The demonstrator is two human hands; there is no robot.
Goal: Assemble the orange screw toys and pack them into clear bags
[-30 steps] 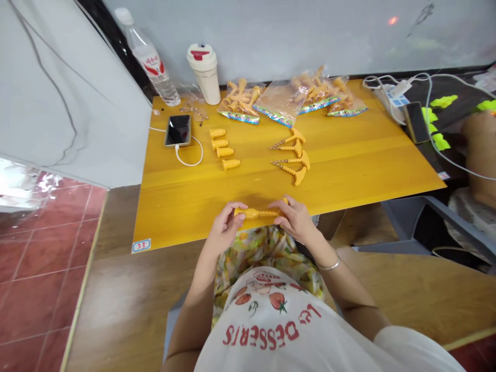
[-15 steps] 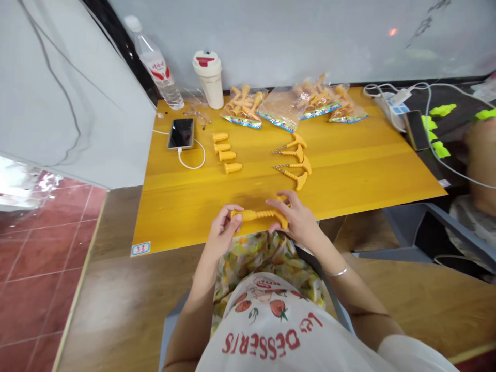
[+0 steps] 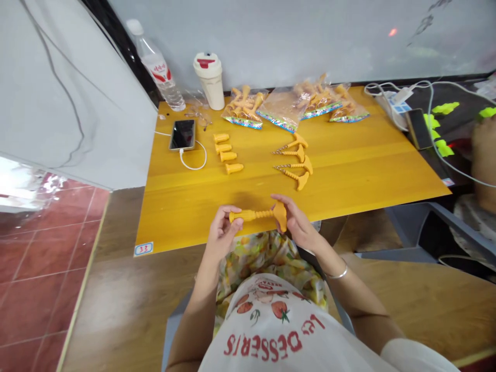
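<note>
My left hand (image 3: pixel 222 227) pinches a yellow plastic sleeve (image 3: pixel 245 215) by its wide end, above the table's front edge. Out of the sleeve's other end runs the ridged shaft of a yellow T-handled corkscrew (image 3: pixel 265 213), in line with it. My right hand (image 3: pixel 301 227) is loosely curled round the handle, index finger stretched along the top; some fingers are hidden behind it. Farther back lie several loose yellow sleeves (image 3: pixel 228 155) in a column. To their right are several corkscrews (image 3: pixel 302 180) with bare metal spiral tips pointing left.
Plastic bags (image 3: pixel 244 109) of yellow parts lie along the back of the wooden table (image 3: pixel 186 206). A white cup (image 3: pixel 210 82), water bottle (image 3: pixel 160 72) and charging phone (image 3: pixel 182 135) stand or lie at left. At right are a power strip (image 3: pixel 397 103), cables and another person's arm (image 3: pixel 484 165).
The T-handle has turned about its shaft and now shows its broad side. My right fingers have loosened and shifted around it. My left hand still holds the sleeve in nearly the same place.
</note>
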